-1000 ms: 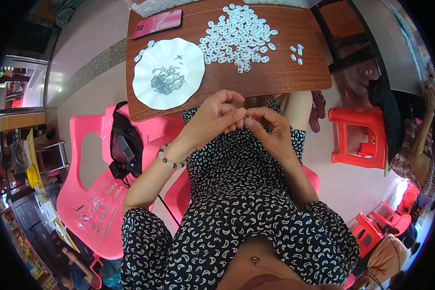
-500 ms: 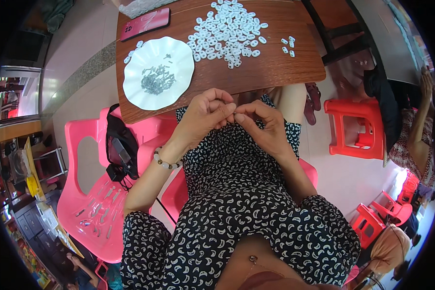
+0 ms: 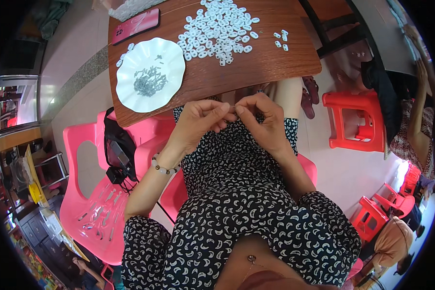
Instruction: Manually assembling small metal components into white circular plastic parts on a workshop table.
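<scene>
Both hands are raised over the lap, just below the near edge of the wooden tabletop point(image 3: 275, 63). The left hand point(image 3: 200, 121) and the right hand point(image 3: 263, 118) meet fingertip to fingertip, each pinching thumb against forefinger on a very small piece point(image 3: 235, 110) held between them; the piece is too small to identify. A beaded bracelet point(image 3: 163, 167) sits on the left wrist.

On the tabletop: a white scalloped plate point(image 3: 171, 58) holding a heap of small grey metal parts point(image 3: 149, 81), a loose spread of small white plastic pieces point(image 3: 217, 31) beside it, and a red phone point(image 3: 135, 26) at the far left corner. A pink plastic chair point(image 3: 94, 212) stands at the person's left, a black bag point(image 3: 118, 150) resting on it.
</scene>
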Motion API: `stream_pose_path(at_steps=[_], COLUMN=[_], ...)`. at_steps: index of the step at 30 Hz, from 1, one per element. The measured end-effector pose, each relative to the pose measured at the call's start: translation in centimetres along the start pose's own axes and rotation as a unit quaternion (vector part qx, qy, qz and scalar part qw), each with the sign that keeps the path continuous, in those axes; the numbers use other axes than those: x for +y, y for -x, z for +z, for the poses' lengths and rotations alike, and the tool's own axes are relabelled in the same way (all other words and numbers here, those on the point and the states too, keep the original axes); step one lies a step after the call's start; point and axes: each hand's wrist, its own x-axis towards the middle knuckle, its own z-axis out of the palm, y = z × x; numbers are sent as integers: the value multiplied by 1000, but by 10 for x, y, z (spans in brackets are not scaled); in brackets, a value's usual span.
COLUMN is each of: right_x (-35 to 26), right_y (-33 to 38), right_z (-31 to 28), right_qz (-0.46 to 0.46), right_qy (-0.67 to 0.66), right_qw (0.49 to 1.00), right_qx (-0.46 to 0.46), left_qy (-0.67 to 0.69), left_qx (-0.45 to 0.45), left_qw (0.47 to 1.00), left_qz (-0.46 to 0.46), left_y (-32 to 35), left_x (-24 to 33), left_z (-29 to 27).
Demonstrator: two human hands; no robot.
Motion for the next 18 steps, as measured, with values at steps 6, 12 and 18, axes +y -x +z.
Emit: stream_pose_path(at_steps=[6,12,18], right_x=[-1,1,12], right_y=[5,5,12], right_z=[-1,-6,-2], right_qz=[-83,-59,22], right_qy=[91,70,-39], right_qw=[992,995,998], right_qx=[-19,-45,-41], left_qy=[19,62,95], left_qx=[6,3,32], left_qw=[999,997,994], left_qz=[-27,-53,-47], left_y=[0,-1,-5], left_x=[-8,-12,-17], left_z=[2,0,2])
